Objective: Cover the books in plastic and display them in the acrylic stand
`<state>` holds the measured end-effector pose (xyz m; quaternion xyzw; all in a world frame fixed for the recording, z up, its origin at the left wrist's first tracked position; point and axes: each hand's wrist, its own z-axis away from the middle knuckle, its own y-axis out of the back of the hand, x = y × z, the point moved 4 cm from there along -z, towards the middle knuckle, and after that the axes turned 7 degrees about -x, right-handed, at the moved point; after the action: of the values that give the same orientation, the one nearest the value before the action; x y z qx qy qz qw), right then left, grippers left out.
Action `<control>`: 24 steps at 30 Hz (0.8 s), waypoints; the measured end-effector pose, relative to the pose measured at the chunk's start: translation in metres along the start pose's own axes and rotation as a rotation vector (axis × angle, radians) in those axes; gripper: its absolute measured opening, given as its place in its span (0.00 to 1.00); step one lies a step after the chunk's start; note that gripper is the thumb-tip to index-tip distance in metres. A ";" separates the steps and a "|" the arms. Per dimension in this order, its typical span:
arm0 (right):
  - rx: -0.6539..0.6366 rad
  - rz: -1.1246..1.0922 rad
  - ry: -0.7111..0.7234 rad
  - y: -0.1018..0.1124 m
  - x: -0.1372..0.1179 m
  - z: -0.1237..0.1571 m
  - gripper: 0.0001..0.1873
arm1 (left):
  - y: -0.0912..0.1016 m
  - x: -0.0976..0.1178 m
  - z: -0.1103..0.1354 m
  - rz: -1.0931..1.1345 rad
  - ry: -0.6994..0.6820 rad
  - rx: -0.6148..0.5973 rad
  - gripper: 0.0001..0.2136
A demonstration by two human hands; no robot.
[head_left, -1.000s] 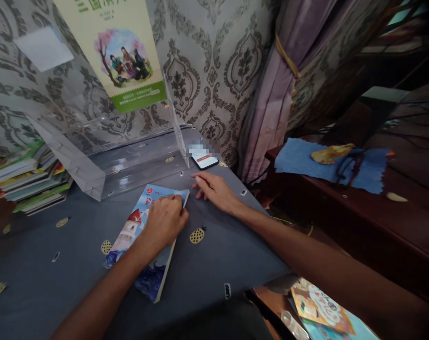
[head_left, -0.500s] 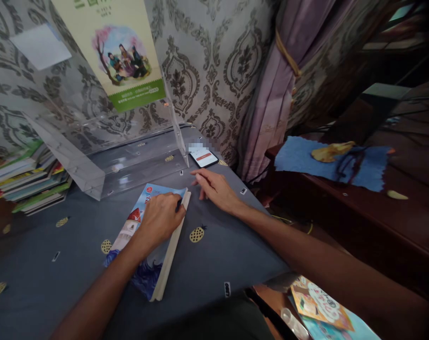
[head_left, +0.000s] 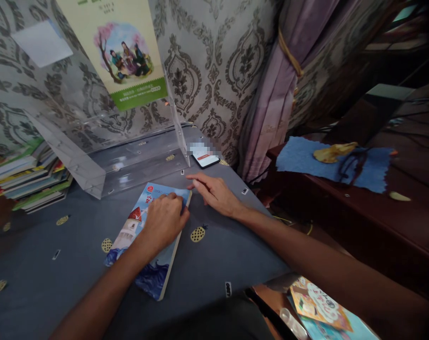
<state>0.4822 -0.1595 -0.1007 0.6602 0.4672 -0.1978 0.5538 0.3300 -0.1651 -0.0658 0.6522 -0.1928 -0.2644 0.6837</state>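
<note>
A blue picture book [head_left: 129, 231] with a lighthouse on its cover lies on the grey cloth-covered table [head_left: 76, 278]. My left hand [head_left: 165, 219] rests on the book's upper right corner with fingers curled over the cover's edge. My right hand [head_left: 214, 192] lies flat on the cloth just right of the book, fingers stretched out toward its top corner. A phone [head_left: 204, 158] with a lit screen lies beyond my right hand.
A clear acrylic stand [head_left: 129, 156] holding an upright illustrated book [head_left: 125, 52] is at the back. A stack of books [head_left: 26, 177] sits at the left. A dark wooden bench with a blue cloth [head_left: 306, 163] is on the right. More books [head_left: 319, 307] lie on the floor.
The book's right edge was lifted half a second ago, showing its page block; now it lies flat again. My right hand slid slightly left toward the book's corner.
</note>
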 end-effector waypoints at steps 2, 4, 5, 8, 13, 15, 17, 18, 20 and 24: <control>-0.059 0.105 -0.016 -0.004 0.002 -0.001 0.19 | -0.003 0.002 0.001 -0.014 -0.016 0.046 0.11; -0.101 0.209 -0.047 -0.006 0.004 -0.002 0.17 | -0.007 0.001 0.003 -0.019 -0.045 0.074 0.10; -0.110 0.247 -0.060 -0.007 0.005 -0.002 0.17 | -0.010 -0.001 0.005 -0.012 -0.069 0.077 0.10; -0.121 0.296 -0.061 -0.008 0.003 -0.002 0.17 | -0.015 -0.016 0.019 0.053 -0.193 0.053 0.10; -0.125 0.324 -0.044 -0.011 0.000 0.000 0.17 | -0.020 -0.053 0.064 0.186 -0.383 -0.078 0.25; -0.138 0.334 -0.037 -0.015 0.001 -0.002 0.18 | -0.023 -0.062 0.081 0.206 -0.375 -0.134 0.30; -0.171 0.339 -0.006 -0.021 0.001 -0.009 0.18 | -0.026 -0.064 0.094 0.203 -0.355 -0.181 0.35; -0.194 0.343 0.016 -0.025 0.002 -0.013 0.19 | -0.027 -0.062 0.098 0.197 -0.351 -0.200 0.37; -0.241 0.366 0.056 -0.034 0.003 -0.025 0.19 | -0.031 -0.056 0.104 0.180 -0.352 -0.232 0.42; -0.291 0.429 0.087 -0.051 0.007 -0.045 0.22 | -0.037 -0.037 0.107 0.121 -0.332 -0.232 0.41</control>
<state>0.4314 -0.1178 -0.1205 0.6654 0.3636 0.0221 0.6515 0.2318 -0.2273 -0.0916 0.5039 -0.3101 -0.3469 0.7277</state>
